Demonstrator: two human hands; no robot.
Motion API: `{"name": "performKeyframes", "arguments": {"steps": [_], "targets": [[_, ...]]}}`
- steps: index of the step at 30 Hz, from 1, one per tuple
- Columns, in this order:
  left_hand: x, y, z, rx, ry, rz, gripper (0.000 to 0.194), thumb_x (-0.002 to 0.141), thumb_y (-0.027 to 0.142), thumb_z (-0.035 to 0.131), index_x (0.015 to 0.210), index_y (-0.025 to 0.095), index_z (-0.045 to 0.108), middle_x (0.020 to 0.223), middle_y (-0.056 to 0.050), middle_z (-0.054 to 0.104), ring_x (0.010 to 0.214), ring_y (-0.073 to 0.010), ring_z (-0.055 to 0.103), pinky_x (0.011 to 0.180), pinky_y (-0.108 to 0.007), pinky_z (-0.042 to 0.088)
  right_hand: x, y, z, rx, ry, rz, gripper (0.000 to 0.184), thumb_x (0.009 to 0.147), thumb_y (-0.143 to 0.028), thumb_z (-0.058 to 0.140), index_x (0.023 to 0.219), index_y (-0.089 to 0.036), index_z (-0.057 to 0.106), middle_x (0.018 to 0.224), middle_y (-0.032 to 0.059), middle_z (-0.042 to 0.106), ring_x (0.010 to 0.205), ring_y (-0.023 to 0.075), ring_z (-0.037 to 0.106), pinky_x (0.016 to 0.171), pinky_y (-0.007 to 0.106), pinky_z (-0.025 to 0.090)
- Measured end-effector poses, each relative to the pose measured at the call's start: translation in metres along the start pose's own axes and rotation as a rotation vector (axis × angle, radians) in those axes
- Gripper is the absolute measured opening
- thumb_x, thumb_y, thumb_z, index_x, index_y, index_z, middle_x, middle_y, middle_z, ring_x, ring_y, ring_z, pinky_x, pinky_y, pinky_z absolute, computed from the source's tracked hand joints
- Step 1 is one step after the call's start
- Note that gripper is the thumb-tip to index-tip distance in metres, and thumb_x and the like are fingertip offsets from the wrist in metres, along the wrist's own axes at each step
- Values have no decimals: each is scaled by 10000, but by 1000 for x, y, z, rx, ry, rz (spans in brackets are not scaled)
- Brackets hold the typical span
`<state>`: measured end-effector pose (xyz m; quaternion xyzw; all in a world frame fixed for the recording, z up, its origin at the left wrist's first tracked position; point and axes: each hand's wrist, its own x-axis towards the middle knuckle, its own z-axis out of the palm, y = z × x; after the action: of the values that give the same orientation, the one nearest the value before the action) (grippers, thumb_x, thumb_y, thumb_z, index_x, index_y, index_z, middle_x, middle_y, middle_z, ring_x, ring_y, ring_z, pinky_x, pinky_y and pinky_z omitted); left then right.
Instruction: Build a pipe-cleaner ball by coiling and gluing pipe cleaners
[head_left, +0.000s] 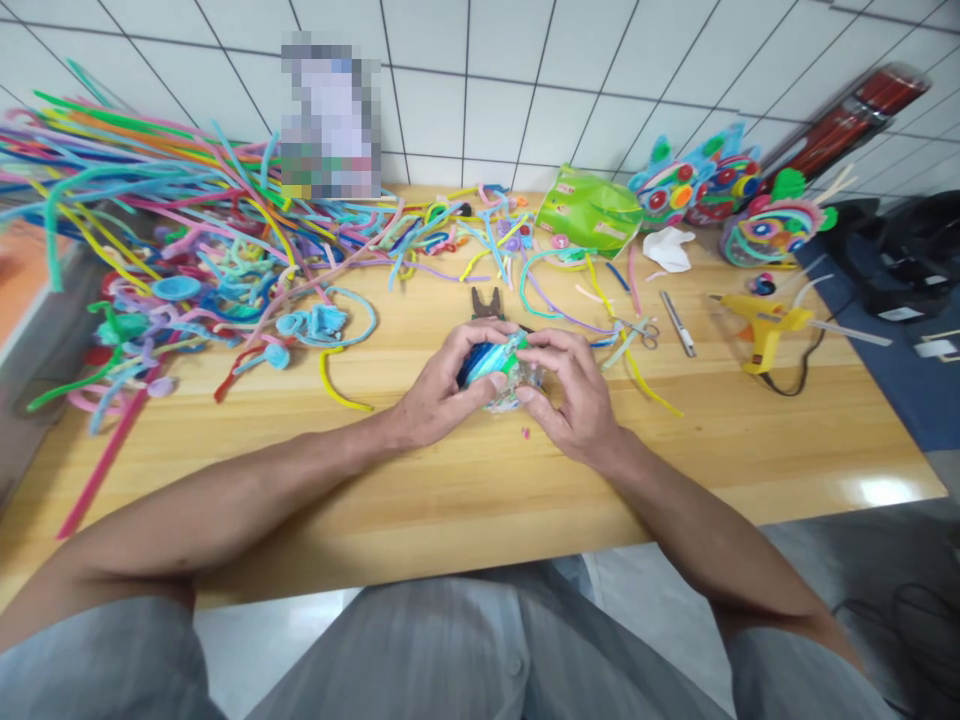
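Both hands hold a small, clear plastic piece [504, 372], partly covered in rows of blue, light blue and green pipe cleaner, above the table. My left hand [457, 385] is wrapped round its blue side, thumb across the front. On the clear side, my right hand [570, 390] grips it with bent fingers and thumb. The fingers hide much of its outline. Just behind the hands lie dark-jawed pliers [486, 302], their handles covered. A tiny pink scrap [526, 433] rests on the wood below the piece.
A heap of coloured pipe cleaners [225, 250] fills the left. Behind are a green packet [589, 212] and decorated pipe-cleaner faces [776, 230]. Scissors [643, 332], a craft knife [679, 325] and a yellow glue gun [769, 328] with its cord lie right. The table [420, 530] ends near my body.
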<state>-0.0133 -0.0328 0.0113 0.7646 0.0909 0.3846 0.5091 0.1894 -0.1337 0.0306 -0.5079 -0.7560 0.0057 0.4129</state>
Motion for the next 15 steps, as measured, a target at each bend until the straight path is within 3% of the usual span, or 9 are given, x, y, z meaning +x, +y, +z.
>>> {"name": "performKeyframes", "arguments": {"steps": [15], "targets": [[4,1,-1,-182,27,-124,333,1006,390,710,1294,277,586,1467,-87,605,1404,-253,576,1197,-446,489,0,-1,0,13,5,23,408,987,-315,669,1389,-330,606,1355,110,655,1262,326,641,1058,579,539]]}}
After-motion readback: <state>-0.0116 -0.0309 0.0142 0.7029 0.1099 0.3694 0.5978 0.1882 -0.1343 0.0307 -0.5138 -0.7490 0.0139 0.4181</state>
